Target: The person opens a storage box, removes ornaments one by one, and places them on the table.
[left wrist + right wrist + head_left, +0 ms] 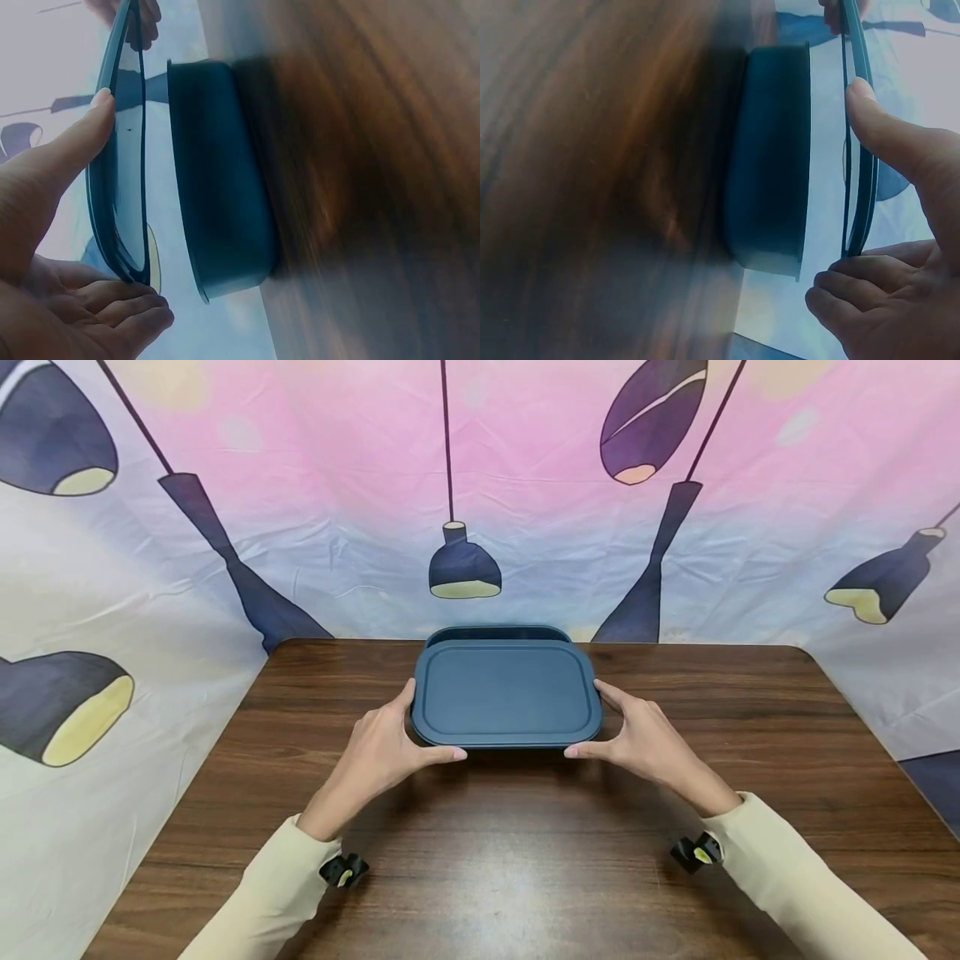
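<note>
Head view: a smooth, blue-grey, rounded-rectangular lid [507, 692] is lying between the two hands, at 12 o'clock on the brown wood-grain table [510, 852]. The left hand [381, 743] is gripping its 8 o'clock corner and the right hand [647, 739] its 4 o'clock corner; on each, thumb and forefinger are standing widely spread, thumb along the near edge, forefinger at the side. A deep dark-teal container [498, 632] is showing past the lid's 12 o'clock edge, before a pastel fabric backdrop [360, 460] printed with lamps. Left wrist view: the lid is hanging clear of the container, on its 9 o'clock side, with a gap between; the left thumb is pressing the rim, other fingers bracing the 6 o'clock end. Right wrist view: the same gap is showing, the lid now sitting on the container's 3 o'clock side; the right hand is holding likewise.
</note>
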`<state>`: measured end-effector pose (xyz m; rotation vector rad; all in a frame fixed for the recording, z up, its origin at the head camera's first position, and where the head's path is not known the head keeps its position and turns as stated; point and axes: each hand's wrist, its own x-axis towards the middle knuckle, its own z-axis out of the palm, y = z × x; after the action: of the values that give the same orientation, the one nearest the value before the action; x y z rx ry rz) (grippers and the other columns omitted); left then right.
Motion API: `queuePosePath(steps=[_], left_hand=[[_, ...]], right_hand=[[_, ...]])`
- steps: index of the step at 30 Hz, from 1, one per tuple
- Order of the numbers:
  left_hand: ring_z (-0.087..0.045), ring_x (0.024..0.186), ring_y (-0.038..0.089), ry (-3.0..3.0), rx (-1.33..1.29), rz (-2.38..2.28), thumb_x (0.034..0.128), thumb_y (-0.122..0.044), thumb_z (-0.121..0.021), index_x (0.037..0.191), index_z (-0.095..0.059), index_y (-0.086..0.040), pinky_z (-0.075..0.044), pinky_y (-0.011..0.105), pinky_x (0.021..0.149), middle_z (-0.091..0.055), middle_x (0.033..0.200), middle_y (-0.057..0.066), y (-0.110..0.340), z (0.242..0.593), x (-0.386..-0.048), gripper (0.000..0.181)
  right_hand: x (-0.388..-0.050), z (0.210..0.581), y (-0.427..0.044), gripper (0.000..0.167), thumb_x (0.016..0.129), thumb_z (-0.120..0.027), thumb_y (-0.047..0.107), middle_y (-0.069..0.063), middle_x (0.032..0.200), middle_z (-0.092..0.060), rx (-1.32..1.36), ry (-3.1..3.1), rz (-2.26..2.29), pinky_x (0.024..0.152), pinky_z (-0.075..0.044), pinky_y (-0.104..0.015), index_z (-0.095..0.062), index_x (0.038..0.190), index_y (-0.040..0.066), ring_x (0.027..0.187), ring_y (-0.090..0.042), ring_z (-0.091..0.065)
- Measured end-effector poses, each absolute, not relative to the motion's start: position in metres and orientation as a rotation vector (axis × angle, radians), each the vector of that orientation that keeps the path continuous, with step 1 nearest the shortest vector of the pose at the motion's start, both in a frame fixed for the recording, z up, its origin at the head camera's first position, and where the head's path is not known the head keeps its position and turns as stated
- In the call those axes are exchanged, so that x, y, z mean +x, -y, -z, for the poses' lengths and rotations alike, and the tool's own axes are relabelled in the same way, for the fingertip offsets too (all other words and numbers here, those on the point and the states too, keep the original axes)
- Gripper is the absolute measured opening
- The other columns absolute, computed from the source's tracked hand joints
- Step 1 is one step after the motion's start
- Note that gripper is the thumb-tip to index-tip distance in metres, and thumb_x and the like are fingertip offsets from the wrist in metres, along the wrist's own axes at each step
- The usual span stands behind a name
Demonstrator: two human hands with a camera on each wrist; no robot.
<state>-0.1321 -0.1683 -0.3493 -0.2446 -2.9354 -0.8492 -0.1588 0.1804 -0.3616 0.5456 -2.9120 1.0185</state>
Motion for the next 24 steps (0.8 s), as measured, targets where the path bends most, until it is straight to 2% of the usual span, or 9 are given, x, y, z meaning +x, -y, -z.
queuePosePath(steps=[2,4,5,8,9,14,18,20,24], left_hand=[[-0.055,0.063,0.020,2.937,-0.250,0.848,0.0648,-0.070,-0.085,0.159,-0.027,0.000,-0.050,0.036,0.062,-0.059,0.071,0.006,0.169,0.349,-0.125,0.131],[-0.060,0.068,0.021,2.930,-0.260,0.836,0.0647,-0.070,-0.085,0.158,-0.029,0.000,-0.053,0.038,0.064,-0.065,0.080,0.009,0.169,0.350,-0.118,0.130],[-0.063,0.071,0.023,2.932,-0.257,0.829,0.0648,-0.070,-0.085,0.158,-0.030,0.000,-0.054,0.039,0.065,-0.067,0.086,0.012,0.169,0.350,-0.115,0.129],[-0.066,0.079,0.026,2.938,-0.246,0.822,0.0649,-0.070,-0.085,0.157,-0.032,0.002,-0.055,0.041,0.067,-0.070,0.100,0.019,0.169,0.350,-0.105,0.128],[-0.066,0.081,0.026,2.940,-0.242,0.811,0.0648,-0.070,-0.085,0.156,-0.033,0.002,-0.056,0.041,0.069,-0.070,0.106,0.020,0.169,0.350,-0.102,0.128],[-0.061,0.069,0.019,2.967,-0.231,0.764,0.0634,-0.073,-0.084,0.155,-0.036,0.004,-0.052,0.040,0.063,-0.068,0.091,0.014,0.168,0.348,-0.090,0.128],[-0.065,0.075,0.024,2.979,-0.237,0.738,0.0632,-0.072,-0.085,0.153,-0.038,0.005,-0.056,0.046,0.069,-0.069,0.110,0.021,0.167,0.347,-0.082,0.127],[-0.069,0.088,0.031,2.978,-0.240,0.729,0.0633,-0.071,-0.085,0.152,-0.039,0.006,-0.057,0.050,0.076,-0.064,0.129,0.026,0.167,0.347,-0.077,0.126],[-0.068,0.102,0.038,2.991,-0.241,0.717,0.0639,-0.069,-0.086,0.152,-0.040,0.006,-0.057,0.053,0.081,-0.057,0.138,0.028,0.166,0.348,-0.069,0.124]], right_hand=[[-0.152,0.361,-0.181,0.115,0.070,-0.087,0.062,-0.019,0.124,-0.067,0.545,2.920,-1.000,0.090,-0.054,-0.052,-0.039,0.155,0.001,0.069,-0.021,-0.061],[-0.145,0.361,-0.180,0.114,0.070,-0.086,0.063,-0.010,0.087,-0.069,0.542,2.931,-0.977,0.072,-0.054,-0.042,-0.040,0.154,0.001,0.052,-0.012,-0.040],[-0.142,0.361,-0.180,0.114,0.069,-0.086,0.063,-0.004,0.072,-0.061,0.539,2.935,-0.966,0.064,-0.051,-0.037,-0.041,0.154,0.002,0.049,-0.010,-0.032],[-0.132,0.361,-0.180,0.113,0.068,-0.086,0.065,0.006,0.052,-0.035,0.531,2.941,-0.932,0.050,-0.032,-0.028,-0.043,0.153,0.003,0.049,-0.009,-0.025],[-0.129,0.361,-0.180,0.113,0.068,-0.086,0.065,0.006,0.051,-0.031,0.529,2.939,-0.921,0.049,-0.030,-0.028,-0.044,0.152,0.003,0.050,-0.009,-0.025],[-0.115,0.362,-0.180,0.113,0.066,-0.085,0.069,0.008,0.050,-0.032,0.521,2.948,-0.863,0.052,-0.037,-0.029,-0.047,0.150,0.004,0.052,-0.008,-0.026],[-0.106,0.363,-0.180,0.113,0.065,-0.084,0.071,0.008,0.050,-0.032,0.514,2.963,-0.821,0.052,-0.036,-0.028,-0.048,0.149,0.004,0.053,-0.008,-0.027],[-0.102,0.364,-0.180,0.113,0.064,-0.084,0.071,0.008,0.050,-0.031,0.509,2.972,-0.815,0.049,-0.028,-0.027,-0.049,0.148,0.004,0.052,-0.008,-0.024],[-0.096,0.365,-0.180,0.113,0.063,-0.085,0.072,0.009,0.049,-0.035,0.509,2.984,-0.801,0.047,-0.024,-0.025,-0.050,0.147,0.004,0.052,-0.007,-0.023]])
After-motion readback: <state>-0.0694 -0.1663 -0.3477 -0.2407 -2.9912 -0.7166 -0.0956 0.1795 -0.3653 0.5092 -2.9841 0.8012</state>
